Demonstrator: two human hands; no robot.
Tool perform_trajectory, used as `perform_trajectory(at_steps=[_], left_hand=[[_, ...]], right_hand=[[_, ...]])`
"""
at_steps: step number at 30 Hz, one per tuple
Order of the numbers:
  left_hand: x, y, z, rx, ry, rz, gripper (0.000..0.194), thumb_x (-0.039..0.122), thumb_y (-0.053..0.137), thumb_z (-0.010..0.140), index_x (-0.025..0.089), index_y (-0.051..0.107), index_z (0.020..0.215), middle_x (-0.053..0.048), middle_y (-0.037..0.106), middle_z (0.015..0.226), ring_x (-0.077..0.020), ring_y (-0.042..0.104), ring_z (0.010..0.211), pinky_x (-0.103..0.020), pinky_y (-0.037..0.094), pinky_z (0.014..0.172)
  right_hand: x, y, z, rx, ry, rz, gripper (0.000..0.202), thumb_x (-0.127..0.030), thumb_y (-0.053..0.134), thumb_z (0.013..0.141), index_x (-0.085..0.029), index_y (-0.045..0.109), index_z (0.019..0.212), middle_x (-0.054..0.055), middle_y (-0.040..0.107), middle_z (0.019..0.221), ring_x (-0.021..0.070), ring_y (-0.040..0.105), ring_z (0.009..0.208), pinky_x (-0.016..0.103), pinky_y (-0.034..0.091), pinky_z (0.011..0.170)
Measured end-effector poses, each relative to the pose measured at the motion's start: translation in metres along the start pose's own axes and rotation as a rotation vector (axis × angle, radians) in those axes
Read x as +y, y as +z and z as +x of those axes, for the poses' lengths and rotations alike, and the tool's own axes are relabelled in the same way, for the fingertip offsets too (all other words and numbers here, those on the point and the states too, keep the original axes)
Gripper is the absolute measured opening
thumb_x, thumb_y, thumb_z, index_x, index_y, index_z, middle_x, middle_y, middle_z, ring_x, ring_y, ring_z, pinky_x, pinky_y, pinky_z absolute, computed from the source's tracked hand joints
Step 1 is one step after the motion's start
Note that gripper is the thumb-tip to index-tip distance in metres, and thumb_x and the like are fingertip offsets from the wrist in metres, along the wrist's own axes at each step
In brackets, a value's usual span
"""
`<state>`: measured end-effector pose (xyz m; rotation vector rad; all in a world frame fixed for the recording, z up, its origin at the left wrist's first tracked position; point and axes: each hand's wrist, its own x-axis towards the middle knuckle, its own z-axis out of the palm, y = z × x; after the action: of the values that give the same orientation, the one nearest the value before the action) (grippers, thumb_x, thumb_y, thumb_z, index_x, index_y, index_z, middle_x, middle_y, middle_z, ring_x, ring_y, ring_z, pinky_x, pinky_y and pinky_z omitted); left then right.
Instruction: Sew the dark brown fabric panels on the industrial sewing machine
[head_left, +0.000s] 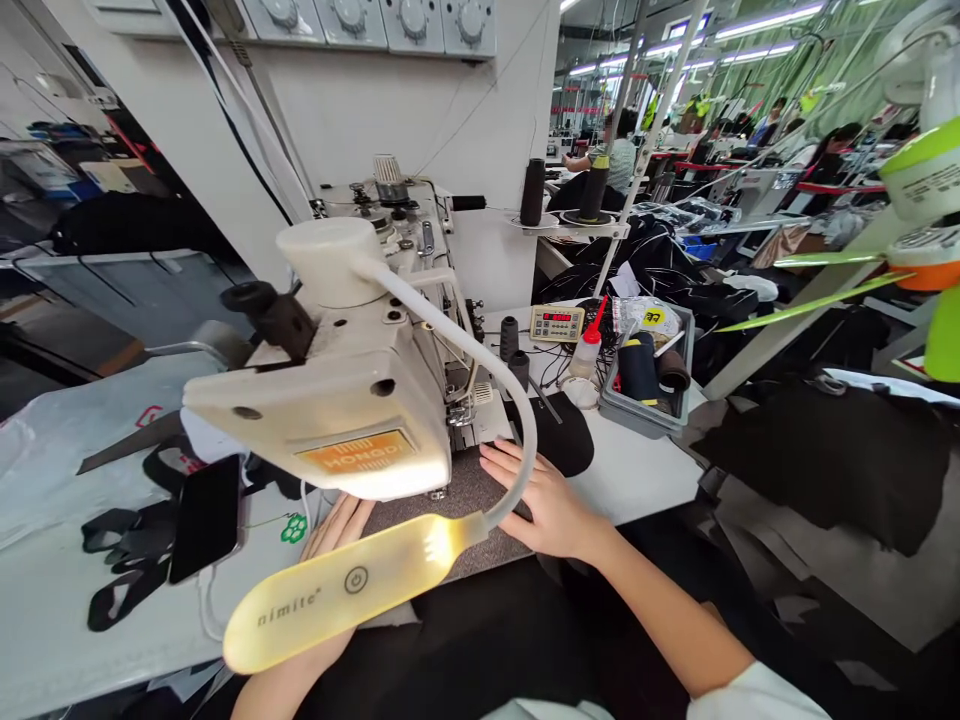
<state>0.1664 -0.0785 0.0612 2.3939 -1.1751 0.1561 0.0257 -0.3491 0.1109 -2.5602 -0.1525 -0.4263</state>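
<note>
Your right hand (544,505) lies palm down on the brown-grey fabric (480,515), its fingers extended and slightly spread, the fingertips just beside the front of the overlock sewing machine (367,400). It presses the cloth flat rather than gripping it. Your left hand (341,530) is on the other side, fingers straight and close together at the fabric's left part; the LED lamp (330,598) hides its palm and thumb, so whether the thumb has hold of anything can't be told.

The fabric sits at the near edge of the white sewing table (637,480), partly beneath the machine head — its far part is hidden there. The lamp, lit, hangs in front of you on a bent neck.

Toward the table's right edge is a grey plastic bin (645,418) holding thread spools. Just left of it stands a squeeze bottle (585,355) with a red nozzle, with a digital control box (557,323) behind. A black fabric piece (566,440) lies beyond your right hand. On your left, a smartphone (206,518) lies beside black straps (124,550).
</note>
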Motion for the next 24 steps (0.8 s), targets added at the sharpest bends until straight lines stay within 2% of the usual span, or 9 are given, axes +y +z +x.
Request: perform_trajectory(at_steps=[5, 13, 17, 24], left_hand=[[0.002, -0.003, 0.001, -0.008, 0.011, 0.026, 0.06, 0.031, 0.042, 0.085, 0.031, 0.019, 0.14, -0.002, 0.023, 0.148, -0.0255, 0.026, 0.133, -0.046, 0.021, 0.11], [0.0, -0.004, 0.001, -0.017, 0.05, 0.046, 0.064, 0.034, 0.041, 0.085, 0.03, 0.011, 0.142, -0.003, 0.018, 0.149, -0.0254, 0.023, 0.134, -0.047, 0.021, 0.11], [-0.003, -0.003, -0.001, -0.056, 0.05, 0.054, 0.067, 0.034, 0.042, 0.085, 0.028, 0.008, 0.142, -0.005, 0.015, 0.15, -0.0287, 0.022, 0.134, -0.049, 0.024, 0.108], [-0.011, 0.001, -0.003, -0.03, 0.036, 0.035, 0.067, 0.032, 0.043, 0.084, 0.029, 0.01, 0.142, -0.005, 0.019, 0.149, -0.0284, 0.023, 0.134, -0.049, 0.029, 0.106]], right_hand=[[0.001, -0.001, -0.002, -0.003, 0.015, 0.001, 0.054, -0.031, 0.049, 0.084, -0.016, 0.037, 0.135, 0.006, 0.035, 0.141, 0.0229, 0.026, 0.133, 0.044, 0.031, 0.106], [-0.001, -0.003, 0.002, -0.028, 0.014, -0.007, 0.055, -0.031, 0.05, 0.083, -0.016, 0.037, 0.135, 0.006, 0.037, 0.14, 0.0238, 0.026, 0.133, 0.045, 0.031, 0.106], [-0.002, -0.003, 0.0, -0.02, 0.014, -0.011, 0.055, -0.031, 0.049, 0.084, -0.017, 0.035, 0.136, 0.006, 0.037, 0.141, 0.024, 0.026, 0.133, 0.045, 0.031, 0.106], [-0.003, -0.002, 0.0, -0.015, 0.019, -0.013, 0.055, -0.031, 0.049, 0.085, -0.018, 0.035, 0.136, 0.006, 0.037, 0.14, 0.0241, 0.026, 0.133, 0.045, 0.032, 0.106]])
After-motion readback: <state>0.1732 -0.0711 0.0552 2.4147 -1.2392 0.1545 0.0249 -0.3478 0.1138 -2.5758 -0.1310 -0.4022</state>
